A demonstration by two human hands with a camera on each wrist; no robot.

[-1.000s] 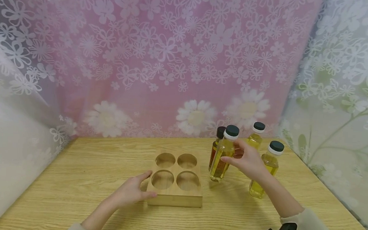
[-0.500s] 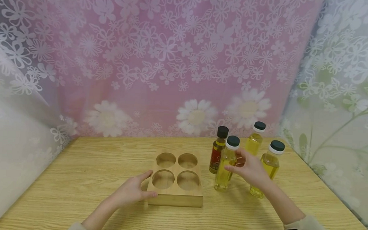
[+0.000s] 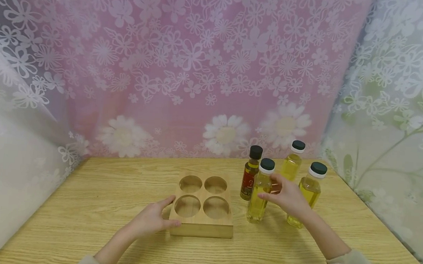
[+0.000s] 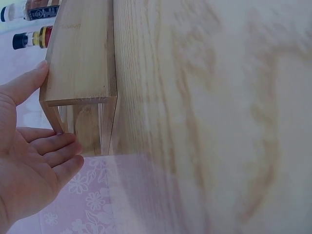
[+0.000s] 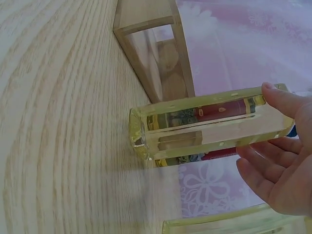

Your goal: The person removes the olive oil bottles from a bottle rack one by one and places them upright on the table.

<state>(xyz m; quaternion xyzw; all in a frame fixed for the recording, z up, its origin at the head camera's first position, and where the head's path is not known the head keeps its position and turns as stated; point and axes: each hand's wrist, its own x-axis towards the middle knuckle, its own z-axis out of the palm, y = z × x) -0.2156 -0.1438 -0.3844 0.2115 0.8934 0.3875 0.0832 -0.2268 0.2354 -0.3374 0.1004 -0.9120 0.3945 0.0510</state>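
Observation:
In the head view, my right hand holds a clear, square-sided bottle of yellow oil with a dark green and white cap. The bottle stands upright on the table, thumb and fingers on opposite sides of it in the right wrist view. My left hand touches the left end of a wooden bottle holder with four round holes. In the left wrist view, its thumb lies against the holder's edge and its relaxed fingers meet the holder's open end.
Behind the held bottle stands a smaller dark-capped bottle with a red label. Two more yellow oil bottles, one at the back and one nearer, stand to the right. Floral curtains rise around the wooden table.
The right hand has brought the oil bottle down and slightly nearer to me, uncovering the red-labelled bottle behind it. The left hand and holder have stayed in place.

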